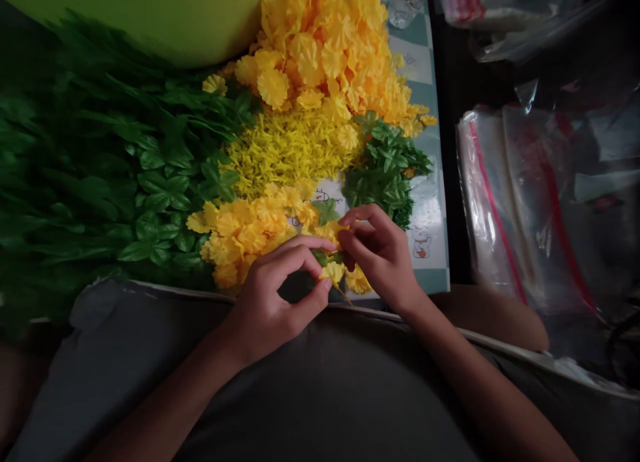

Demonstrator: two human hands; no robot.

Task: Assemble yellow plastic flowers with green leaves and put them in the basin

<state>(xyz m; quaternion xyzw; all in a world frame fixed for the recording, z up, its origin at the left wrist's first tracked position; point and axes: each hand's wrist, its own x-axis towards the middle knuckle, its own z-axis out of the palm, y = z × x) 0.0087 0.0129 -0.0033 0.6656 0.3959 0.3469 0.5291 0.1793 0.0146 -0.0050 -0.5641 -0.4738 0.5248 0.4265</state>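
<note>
Pinching a yellow ruffled artificial flower (333, 271) on a thin stem (346, 297) in the narrow grip of the left hand (265, 305), near the edge of the patterned bench (436, 249). Curling the right hand (384, 262) just beside it, not telling whether gripping anything. Apparently handling a part-finished piece, leaving loose orange-yellow scalloped blossoms (330, 42) heaped. Showing a printed cartoon cat (421, 241); reading no brand.

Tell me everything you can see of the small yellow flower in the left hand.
The small yellow flower has ruffled petals that look like thin fabric or plastic. The fingers of the left hand pinch it at its left edge. A thin stem, seemingly its own, slants down to the right. It is near the board's near edge; its underside is hidden.
</note>
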